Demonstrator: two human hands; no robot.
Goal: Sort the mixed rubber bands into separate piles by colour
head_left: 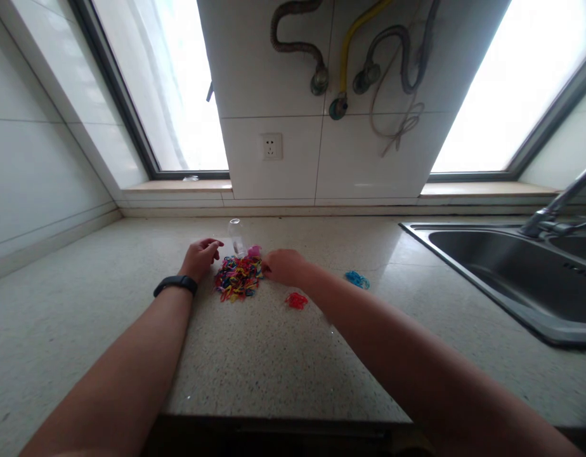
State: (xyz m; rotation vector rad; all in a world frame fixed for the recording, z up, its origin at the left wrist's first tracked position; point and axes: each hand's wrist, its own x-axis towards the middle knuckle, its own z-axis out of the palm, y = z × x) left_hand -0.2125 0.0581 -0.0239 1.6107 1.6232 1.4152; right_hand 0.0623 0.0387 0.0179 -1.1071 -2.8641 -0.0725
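Note:
A heap of small multicoloured rubber bands [237, 278] lies on the counter between my hands. My left hand [202, 257] rests at the heap's left edge, fingers loosely bent and apart, with nothing in them. At the right edge, my right hand [282, 265] has its fingers drawn together; whatever they pinch is hidden. A clear container [236, 238] stands just behind the heap, beside a small pink object [254, 251]. Red bands [297, 301] form a small pile below my right hand. Farther right, beyond my right forearm, sits a small pile of blue bands [358, 279].
The speckled stone counter [255, 362] runs to a tiled wall [269, 181] with a socket [273, 146] and hanging hoses. A steel sink [512, 266] with a faucet [554, 209] is set in on the right. The counter's front edge is near my forearms.

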